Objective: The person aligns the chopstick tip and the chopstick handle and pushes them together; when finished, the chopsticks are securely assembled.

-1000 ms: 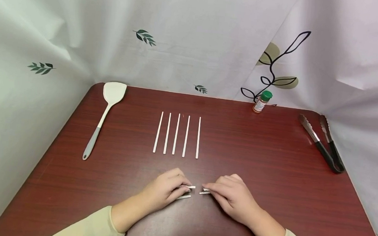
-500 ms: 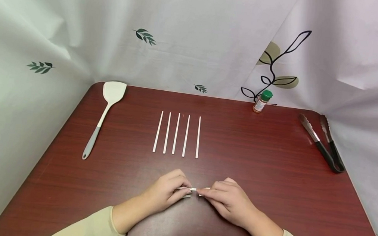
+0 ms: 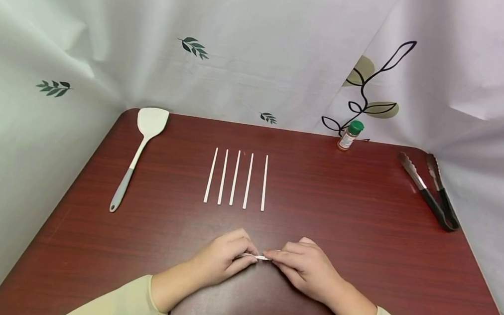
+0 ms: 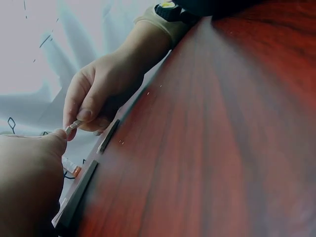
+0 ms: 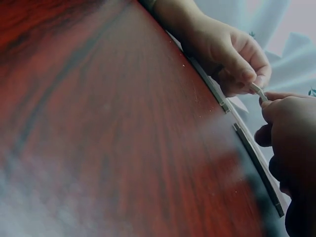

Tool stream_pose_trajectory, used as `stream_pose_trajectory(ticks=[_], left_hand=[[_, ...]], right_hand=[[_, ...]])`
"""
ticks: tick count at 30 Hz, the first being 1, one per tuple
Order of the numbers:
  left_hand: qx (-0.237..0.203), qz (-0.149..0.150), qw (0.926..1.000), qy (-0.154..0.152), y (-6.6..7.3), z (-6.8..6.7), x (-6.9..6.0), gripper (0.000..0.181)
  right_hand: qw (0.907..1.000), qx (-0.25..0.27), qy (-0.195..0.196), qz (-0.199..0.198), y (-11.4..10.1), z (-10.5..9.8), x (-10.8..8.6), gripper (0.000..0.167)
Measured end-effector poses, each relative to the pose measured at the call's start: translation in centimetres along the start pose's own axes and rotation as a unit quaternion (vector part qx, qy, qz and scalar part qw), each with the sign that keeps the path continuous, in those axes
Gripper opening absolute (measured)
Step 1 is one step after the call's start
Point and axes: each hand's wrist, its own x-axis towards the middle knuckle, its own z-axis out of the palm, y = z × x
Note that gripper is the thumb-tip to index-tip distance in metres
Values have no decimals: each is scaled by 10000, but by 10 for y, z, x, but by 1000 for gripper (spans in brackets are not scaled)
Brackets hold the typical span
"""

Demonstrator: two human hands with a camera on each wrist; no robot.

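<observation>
Close to the table's front edge, my left hand and right hand are almost fingertip to fingertip. Pinched between the left thumb and fingers is a white chopstick piece. The right thumb and fingers pinch another white piece, and the two ends meet in the small gap between the hands. In the left wrist view the joint shows as a short pale length; most of both pieces is hidden by fingers. Below the hands, two more stick pieces lie on the table, one under the right hand, one under the left.
Several white chopsticks lie side by side beyond the hands. A white spatula with a grey handle lies at the left. A green-capped spice bottle stands at the back, and black-handled tongs lie at the right edge.
One second ago the hands were apart with a gap between their stick ends. The right hand has shifted slightly left, the left hand slightly toward it, and the ends now meet.
</observation>
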Motion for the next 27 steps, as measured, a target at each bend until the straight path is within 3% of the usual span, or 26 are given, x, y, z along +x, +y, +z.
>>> stream_pose_trajectory(ticks=[13,20,27], left_hand=[[398,160,9990,-105,2,0,2,6],[499,161,9985,-123,3,0,3,6],[492,156,9985,-155,2,1,2,6]], right_hand=[[9998,64,169,96,-2,2,1,19],[9985,196,376,357,-5,4,1,7],[9979,212,457,399,-7,6,1,5]])
